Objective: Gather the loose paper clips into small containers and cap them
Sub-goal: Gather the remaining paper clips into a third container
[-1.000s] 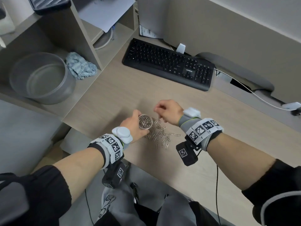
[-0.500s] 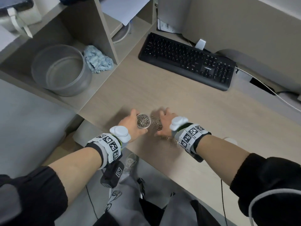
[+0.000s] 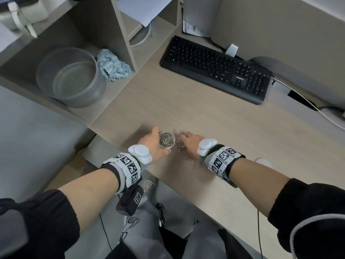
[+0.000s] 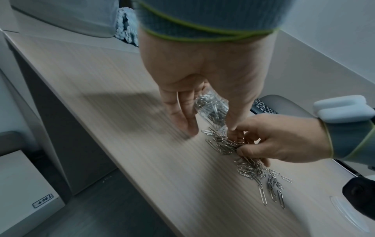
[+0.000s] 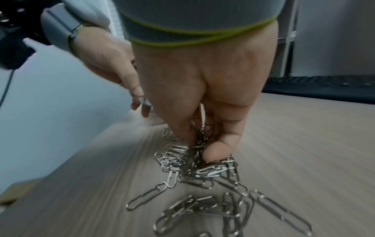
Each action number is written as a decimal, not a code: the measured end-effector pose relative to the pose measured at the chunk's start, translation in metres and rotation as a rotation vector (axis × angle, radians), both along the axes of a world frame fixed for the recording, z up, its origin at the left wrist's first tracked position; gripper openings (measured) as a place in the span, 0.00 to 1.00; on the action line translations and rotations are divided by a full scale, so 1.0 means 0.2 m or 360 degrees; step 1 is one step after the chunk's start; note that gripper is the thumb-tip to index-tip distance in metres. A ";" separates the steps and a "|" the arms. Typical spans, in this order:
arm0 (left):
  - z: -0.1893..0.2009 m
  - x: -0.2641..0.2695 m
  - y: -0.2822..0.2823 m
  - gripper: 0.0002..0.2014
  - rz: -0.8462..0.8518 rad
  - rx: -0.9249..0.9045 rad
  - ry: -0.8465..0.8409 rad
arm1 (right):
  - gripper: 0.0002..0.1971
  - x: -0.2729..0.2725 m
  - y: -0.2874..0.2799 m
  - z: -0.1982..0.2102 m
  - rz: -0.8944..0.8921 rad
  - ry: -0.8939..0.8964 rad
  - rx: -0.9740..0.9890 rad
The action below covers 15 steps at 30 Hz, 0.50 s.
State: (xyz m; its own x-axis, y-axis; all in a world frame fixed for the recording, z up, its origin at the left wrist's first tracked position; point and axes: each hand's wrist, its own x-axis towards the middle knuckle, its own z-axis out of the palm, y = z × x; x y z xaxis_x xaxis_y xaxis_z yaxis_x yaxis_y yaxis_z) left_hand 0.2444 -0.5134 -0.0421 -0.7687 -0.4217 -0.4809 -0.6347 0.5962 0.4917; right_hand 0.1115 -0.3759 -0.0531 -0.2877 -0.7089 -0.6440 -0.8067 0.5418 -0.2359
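Dropping from above the pile a second ago, the right hand (image 3: 188, 142) is now pinching a bunch of loose paper clips (image 5: 194, 162) on the desk (image 3: 214, 128), just beside the nearly full clear container (image 3: 166, 139) the left hand (image 3: 153, 144) is gripping, so another load is probably coming.

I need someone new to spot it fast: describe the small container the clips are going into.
Start at the black keyboard and come toward the near edge of the wooden desk. There the left hand holds a small clear round container, open-topped and already holding silver clips. Unlike the loose paper clips scattered flat beside it under the right hand, it is a cup with walls.
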 end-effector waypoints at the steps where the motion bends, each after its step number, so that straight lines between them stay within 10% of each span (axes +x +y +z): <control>1: 0.00 0.00 0.01 0.33 -0.0006 0.0006 -0.0001 | 0.28 -0.01 0.01 0.00 -0.0078 -0.0018 -0.0008; 7: 0.01 -0.06 0.08 0.34 -0.0077 -0.0009 0.0004 | 0.06 -0.10 0.15 0.08 -0.0802 -0.0196 -0.0235; 15: 0.08 -0.20 0.22 0.39 -0.0267 -0.0023 0.0023 | 0.07 -0.19 0.25 0.39 -0.1307 -0.0776 -0.0586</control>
State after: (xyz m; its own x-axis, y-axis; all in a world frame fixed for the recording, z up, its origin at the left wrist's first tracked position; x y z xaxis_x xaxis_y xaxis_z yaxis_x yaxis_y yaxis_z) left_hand 0.2047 -0.4693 -0.0262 -0.8358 -0.2935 -0.4640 -0.5184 0.7003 0.4907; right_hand 0.0742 -0.3264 0.0240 -0.5385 -0.5887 -0.6029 0.0091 0.7114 -0.7027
